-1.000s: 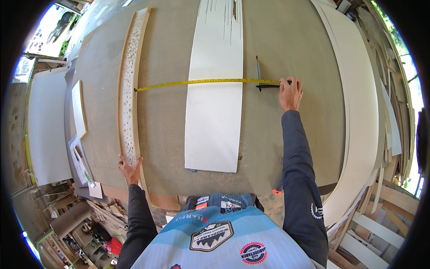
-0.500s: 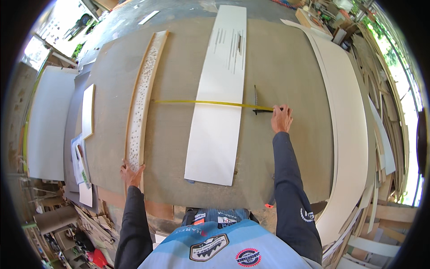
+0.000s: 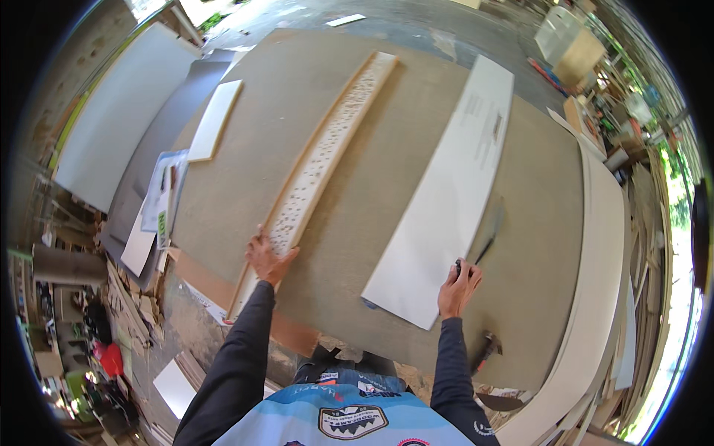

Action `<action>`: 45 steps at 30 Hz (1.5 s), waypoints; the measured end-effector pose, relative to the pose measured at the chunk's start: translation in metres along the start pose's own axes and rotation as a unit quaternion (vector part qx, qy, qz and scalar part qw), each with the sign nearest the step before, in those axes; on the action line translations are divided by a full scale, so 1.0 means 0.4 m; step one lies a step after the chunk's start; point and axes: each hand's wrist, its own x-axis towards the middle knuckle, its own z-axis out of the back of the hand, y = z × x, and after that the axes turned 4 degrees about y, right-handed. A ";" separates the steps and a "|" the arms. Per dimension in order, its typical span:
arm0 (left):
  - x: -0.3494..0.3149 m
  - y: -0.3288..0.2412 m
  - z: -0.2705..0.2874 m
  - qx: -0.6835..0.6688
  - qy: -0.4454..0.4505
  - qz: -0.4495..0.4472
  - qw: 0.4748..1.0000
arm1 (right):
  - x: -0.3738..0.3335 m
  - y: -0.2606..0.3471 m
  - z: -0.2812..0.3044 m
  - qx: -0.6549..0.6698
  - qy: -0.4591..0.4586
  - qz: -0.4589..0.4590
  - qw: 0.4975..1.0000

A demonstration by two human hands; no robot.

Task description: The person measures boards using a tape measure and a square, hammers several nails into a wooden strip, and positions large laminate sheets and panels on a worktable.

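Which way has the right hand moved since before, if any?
Yes: the right hand moved left and back, toward the near end of the white board.

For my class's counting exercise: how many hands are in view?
2: the left hand, gripping the wood-edged speckled strip, and the right hand, around a small dark object at the right edge of the long white board. No others show.

Object (image 3: 458, 266) in right hand (image 3: 458, 290) — mostly hidden, try square (image 3: 488, 246) — blurred
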 end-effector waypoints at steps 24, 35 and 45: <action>0.028 0.038 -0.009 -0.118 0.017 -0.048 0.992 | -0.194 0.999 -0.400 0.231 0.204 0.332 0.892; 0.013 0.012 0.024 -0.091 0.101 -0.031 0.990 | -0.452 -0.206 0.127 -0.254 0.037 -0.522 0.814; 0.189 0.012 0.013 -0.184 0.117 -0.099 0.971 | -0.486 -0.403 0.208 0.163 -0.014 -0.554 0.816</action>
